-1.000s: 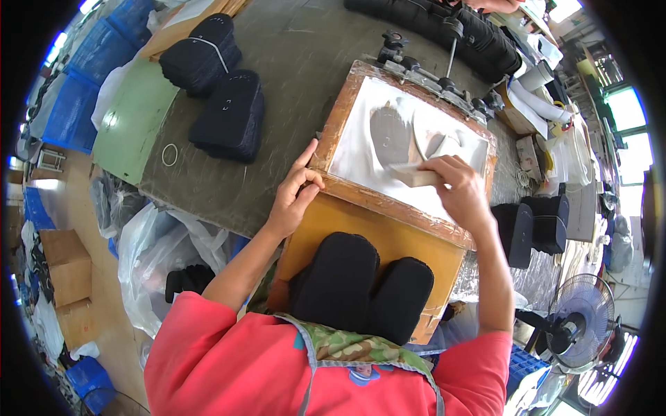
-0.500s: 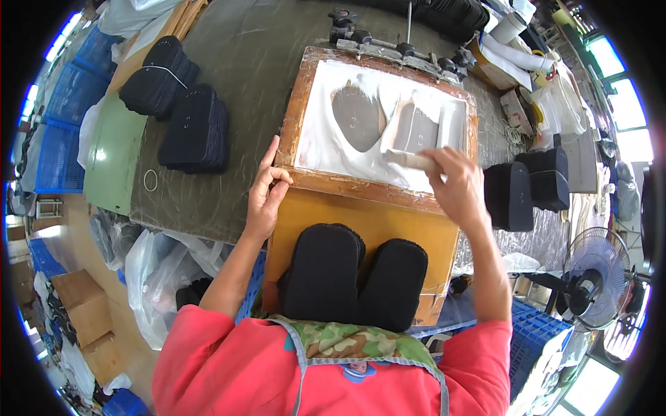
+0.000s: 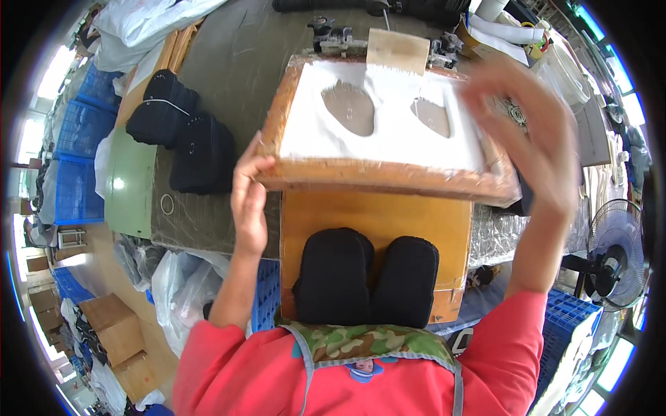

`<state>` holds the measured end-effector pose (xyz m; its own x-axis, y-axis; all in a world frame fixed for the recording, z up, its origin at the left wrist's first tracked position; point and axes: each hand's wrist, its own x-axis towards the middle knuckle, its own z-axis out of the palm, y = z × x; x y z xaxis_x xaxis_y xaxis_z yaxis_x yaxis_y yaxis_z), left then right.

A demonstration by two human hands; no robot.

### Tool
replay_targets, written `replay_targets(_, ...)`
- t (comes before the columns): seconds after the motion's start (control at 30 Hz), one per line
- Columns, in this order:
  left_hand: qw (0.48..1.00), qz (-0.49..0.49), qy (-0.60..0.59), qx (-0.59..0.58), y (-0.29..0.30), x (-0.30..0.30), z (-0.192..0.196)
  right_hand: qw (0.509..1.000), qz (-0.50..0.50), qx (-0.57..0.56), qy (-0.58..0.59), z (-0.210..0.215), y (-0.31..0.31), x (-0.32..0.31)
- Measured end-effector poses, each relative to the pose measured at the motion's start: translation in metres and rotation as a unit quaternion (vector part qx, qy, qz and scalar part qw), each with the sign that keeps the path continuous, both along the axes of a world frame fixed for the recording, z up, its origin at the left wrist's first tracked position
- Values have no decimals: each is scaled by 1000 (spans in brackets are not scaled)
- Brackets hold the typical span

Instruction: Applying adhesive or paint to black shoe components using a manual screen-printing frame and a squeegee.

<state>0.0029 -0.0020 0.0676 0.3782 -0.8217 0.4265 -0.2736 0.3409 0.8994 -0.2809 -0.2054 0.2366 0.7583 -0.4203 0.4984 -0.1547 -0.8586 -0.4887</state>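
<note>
My left hand (image 3: 248,201) grips the near left corner of a wooden screen frame (image 3: 381,177), whose near edge is tilted up off the table. Its white mesh shows two grey sole-shaped openings (image 3: 350,107). A wooden squeegee block (image 3: 397,50) rests against the frame's far edge. My right hand (image 3: 534,132) is blurred, fingers spread, above the frame's right side and holding nothing. Below the lifted frame lies an orange board (image 3: 374,215) with two black padded pieces (image 3: 333,277) side by side on it.
Stacks of black padded pieces (image 3: 201,152) sit on the grey table to the left, beside a green board (image 3: 132,184). Blue crates (image 3: 73,139), plastic bags (image 3: 173,284) and cardboard boxes (image 3: 114,326) stand lower left. A fan (image 3: 614,253) stands at right. Metal hinge clamps (image 3: 333,35) hold the frame's far side.
The frame lay flat while my right hand drew the squeegee across the mesh. Now its near edge is raised, the squeegee rests at the far edge, and my right hand has lifted away.
</note>
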Motion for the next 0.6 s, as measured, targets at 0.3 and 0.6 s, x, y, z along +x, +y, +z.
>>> replay_targets(0.3,998,27,-52,-37,-48,23,72,946,-149,131,257,-130,-10,-24)
replay_targets(0.6,947,13,-136,289,-85,29,-27,969,-232,29,81,-234,-75,-8)
